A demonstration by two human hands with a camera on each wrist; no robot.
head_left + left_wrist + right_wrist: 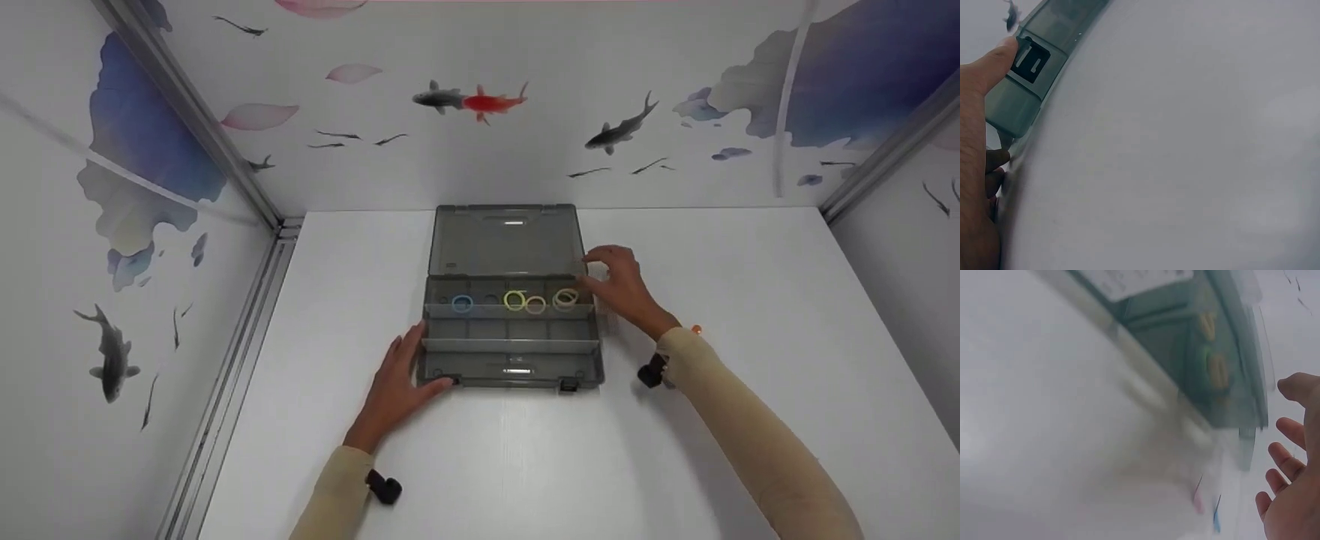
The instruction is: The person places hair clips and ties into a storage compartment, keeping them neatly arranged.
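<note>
A grey see-through compartment box [465, 369] lies on the white table with its lid [506, 244] swung back. In its back row lie a blue ring [453, 305], a yellow ring [505, 301], a pale orange ring [535, 313] and overlapping beige rings [554, 301]. My left hand [394, 390] rests on the box's front-left corner, thumb at the black latch [1030, 59] and fingers along the left side. Beside the right edge, near the hinge, is my right hand [622, 289]; its fingers bend loosely and hold nothing visible. The right wrist view is blurred around the box.
A white back wall [480, 165] with painted fish stands just behind the lid. Metal framing [225, 375] runs along the table's left side. Black devices are on both sleeves, one on the left [386, 489] and one on the right [651, 373].
</note>
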